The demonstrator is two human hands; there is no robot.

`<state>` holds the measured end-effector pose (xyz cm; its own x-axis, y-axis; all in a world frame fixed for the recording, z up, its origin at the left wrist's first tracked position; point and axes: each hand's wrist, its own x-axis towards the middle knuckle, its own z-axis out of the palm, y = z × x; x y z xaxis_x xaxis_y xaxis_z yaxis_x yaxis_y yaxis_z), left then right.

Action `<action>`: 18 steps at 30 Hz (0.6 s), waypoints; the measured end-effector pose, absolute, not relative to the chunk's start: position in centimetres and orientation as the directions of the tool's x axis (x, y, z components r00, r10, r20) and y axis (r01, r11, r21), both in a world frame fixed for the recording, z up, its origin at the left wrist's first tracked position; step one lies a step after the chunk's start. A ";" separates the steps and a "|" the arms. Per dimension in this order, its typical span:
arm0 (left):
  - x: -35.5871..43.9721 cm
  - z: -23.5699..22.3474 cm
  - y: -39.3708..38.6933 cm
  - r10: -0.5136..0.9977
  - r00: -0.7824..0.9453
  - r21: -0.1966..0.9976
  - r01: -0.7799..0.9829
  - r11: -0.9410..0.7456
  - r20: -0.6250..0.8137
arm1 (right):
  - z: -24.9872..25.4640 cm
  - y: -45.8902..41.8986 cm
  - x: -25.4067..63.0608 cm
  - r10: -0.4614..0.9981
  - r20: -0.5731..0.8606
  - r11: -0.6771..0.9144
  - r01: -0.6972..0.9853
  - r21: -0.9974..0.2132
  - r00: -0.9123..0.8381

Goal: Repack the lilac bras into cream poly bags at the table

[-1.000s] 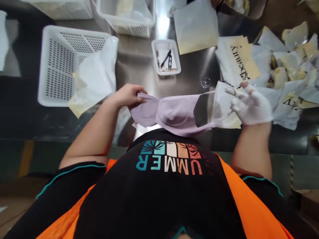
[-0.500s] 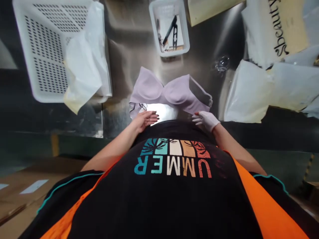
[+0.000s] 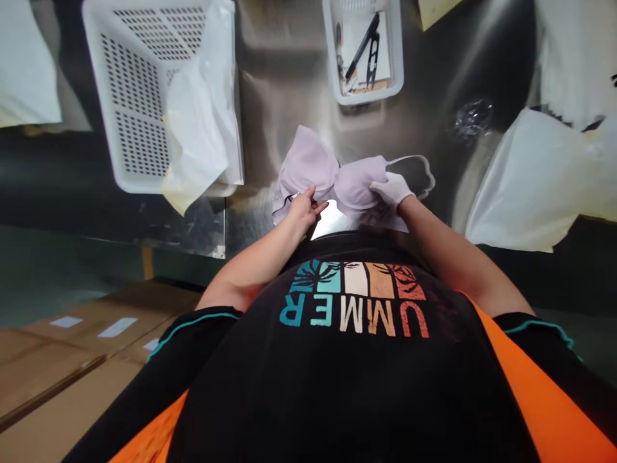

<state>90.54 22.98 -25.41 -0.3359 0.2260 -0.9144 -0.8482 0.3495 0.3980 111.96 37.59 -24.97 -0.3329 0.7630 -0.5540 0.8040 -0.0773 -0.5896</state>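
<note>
A lilac bra (image 3: 359, 183) lies cups up on the metal table, its right strap looping out to the side. My right hand (image 3: 393, 190), in a white glove, pinches the outer edge of the right cup between thumb and fingers. At the lower edge of the left cup is my bare left hand (image 3: 303, 211). Its thumb rests on the fabric and its fingers reach below the edge, so the band lies partly hidden at that hand.
A white perforated basket (image 3: 130, 183) with white plastic bags (image 3: 197, 128) stands at left. A small white basket (image 3: 364, 98) holds a black pen (image 3: 361, 48) and thread snips (image 3: 372, 61). Crumpled clear plastic (image 3: 473, 119) and bags (image 3: 530, 180) lie at right; cardboard boxes (image 3: 62, 366) sit lower left.
Both hands have moved forward from the table's near edge onto the bra. My right hand has taken hold of the right cup, which is now bunched. The view has shifted left.
</note>
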 end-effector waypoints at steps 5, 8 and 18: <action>88.8 -21.8 19.1 0.507 -0.385 0.554 -0.799 0.235 -0.771 | -20.0 36.5 114.3 0.829 -0.376 -0.128 0.514 -0.848 -0.413; 87.7 -19.3 16.9 0.577 -0.411 0.617 -0.756 0.217 -0.706 | -16.1 36.1 115.0 0.858 -0.218 0.012 0.442 -0.897 -0.466; 86.3 -15.8 15.3 0.675 -0.574 0.803 -0.595 0.045 -0.463 | -9.4 33.7 113.4 0.878 0.083 0.278 0.363 -0.889 -0.471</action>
<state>86.25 15.31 -15.81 -0.5743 0.6749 -0.4633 -0.5946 0.0450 0.8027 113.35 33.65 -9.38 -0.4706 0.8784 0.0829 0.3629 0.2784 -0.8893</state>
